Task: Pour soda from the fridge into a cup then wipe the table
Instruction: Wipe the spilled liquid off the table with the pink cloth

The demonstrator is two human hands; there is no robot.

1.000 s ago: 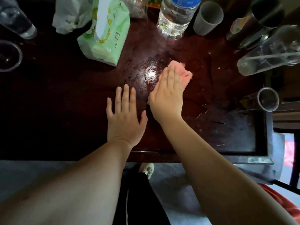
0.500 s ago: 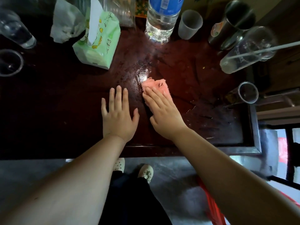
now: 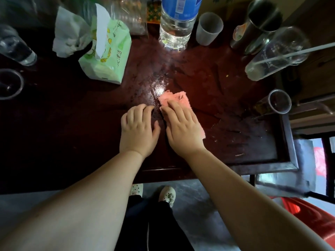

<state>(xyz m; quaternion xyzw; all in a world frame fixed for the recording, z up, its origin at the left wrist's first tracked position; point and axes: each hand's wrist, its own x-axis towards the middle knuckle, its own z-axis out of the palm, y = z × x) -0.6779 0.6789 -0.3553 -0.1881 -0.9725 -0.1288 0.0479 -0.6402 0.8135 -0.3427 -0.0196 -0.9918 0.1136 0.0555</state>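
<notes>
A pink cloth (image 3: 175, 99) lies flat on the dark wooden table (image 3: 72, 133), near its middle. My right hand (image 3: 183, 128) presses down on the cloth, palm flat, fingers together; only the far end and a right-hand corner of the cloth show. Just left of it, my left hand (image 3: 138, 131) rests on the table with its fingers curled under, holding nothing. A small clear cup (image 3: 277, 104) with a little amber liquid stands at the table's right edge. The wood around the cloth shines wet.
A green tissue pack (image 3: 108, 57) and a crumpled white bag (image 3: 70, 37) sit at the back left. A water bottle (image 3: 177, 24), a frosted cup (image 3: 208, 29), a steel tumbler (image 3: 257, 24) and a tall glass with a straw (image 3: 275, 55) line the back. Two more glasses (image 3: 12, 69) stand far left.
My right hand has drawn the cloth back toward me and slightly left, then covered more of it. My left hand's fingers have curled from flat.
</notes>
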